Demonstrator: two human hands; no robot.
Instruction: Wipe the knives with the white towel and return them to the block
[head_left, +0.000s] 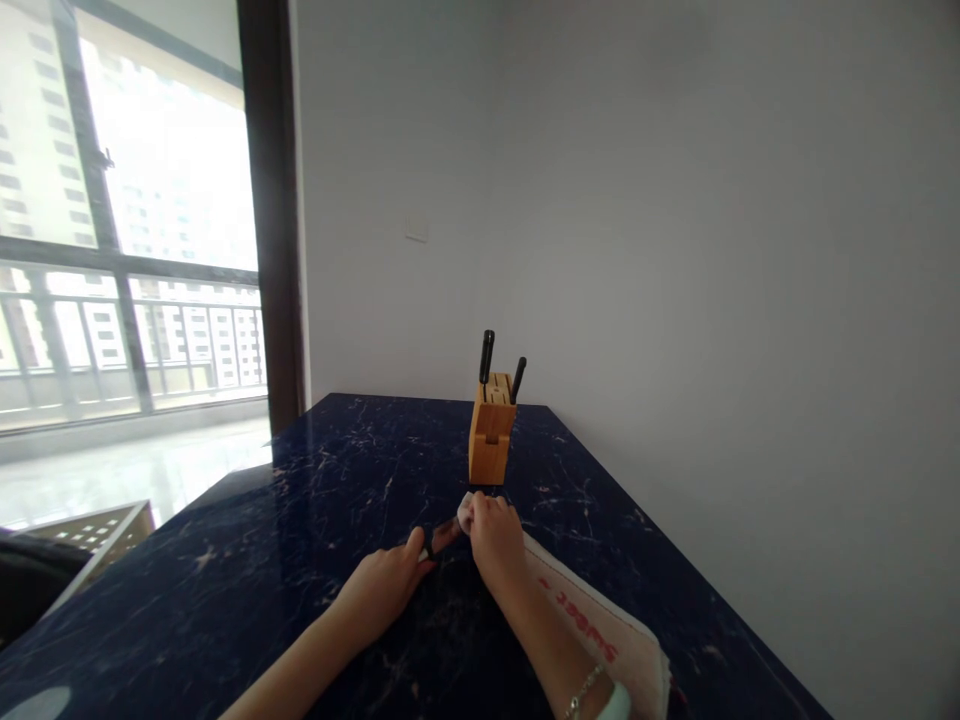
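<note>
Through the head camera I had both hands in view over the near part of the bench (337, 475), a dark blue top with pale marble veining. The left hand (386, 588) was closed around the handle of a knife (448, 535), its thumb laid along the top. The blade pointed away and to the right, and its far end met a bunched white fold of cloth (634, 645). My right hand (496, 535) was clenched on that fold, fingers curled over it; how much of the blade lay inside the cloth, I could not tell. The rest of the cloth ran back toward me along the right, partly under the right forearm, flat on the bench, with red lettering on it. A bracelet (586, 690) circled the right wrist.

Just beyond the right hand I saw a wooden knife block (489, 457) standing upright on the bench. Two black handles (487, 357) rose from its slotted top, one nearly vertical, the other leaning to the right.

Behind the bench I had a plain grey wall (637, 250) with a small plate (416, 238) on it. To the left, large windows (165, 190) let in bright light, with a railing (199, 335) and tall buildings outside.
</note>
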